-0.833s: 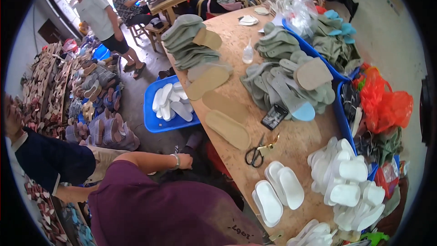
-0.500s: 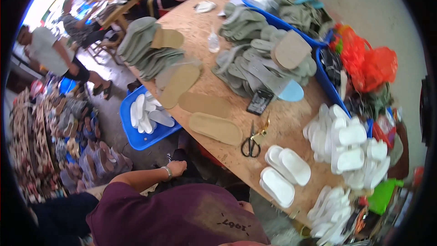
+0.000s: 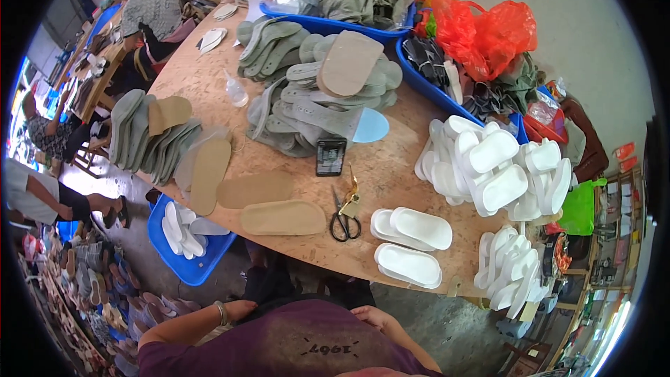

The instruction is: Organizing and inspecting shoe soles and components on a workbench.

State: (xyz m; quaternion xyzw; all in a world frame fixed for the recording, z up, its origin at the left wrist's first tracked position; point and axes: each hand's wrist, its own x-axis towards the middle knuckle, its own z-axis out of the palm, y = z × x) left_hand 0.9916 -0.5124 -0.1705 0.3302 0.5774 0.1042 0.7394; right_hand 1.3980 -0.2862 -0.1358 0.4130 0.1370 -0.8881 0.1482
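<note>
At my waist, my left hand (image 3: 241, 308) with a bracelet lies against dark clothing, its fingers mostly hidden. My right hand (image 3: 373, 317) is at the edge of my purple shirt (image 3: 279, 341), fingers bent together; whether they grip anything is not visible. Both hands are off the wooden table (image 3: 391, 167). Nearest on it are a pair of white slipper soles (image 3: 421, 228), another white sole (image 3: 408, 265), black-handled scissors (image 3: 345, 227) and a tan insole (image 3: 283, 217). Beyond lie a second tan insole (image 3: 255, 190), a phone (image 3: 331, 157) and a pile of grey soles (image 3: 300, 112).
Stacked white soles (image 3: 488, 167) fill the table's right side. Blue bins (image 3: 447, 101) line the back, with a red plastic bag (image 3: 485, 35). On the floor at left stand a blue basket (image 3: 192, 269) of white soles and heaped slippers (image 3: 91, 293). Other people (image 3: 150, 10) are at the far left.
My view has turned to the right, so the table now lies more squarely ahead. My left hand has drawn back toward my waist. More of my right hand shows.
</note>
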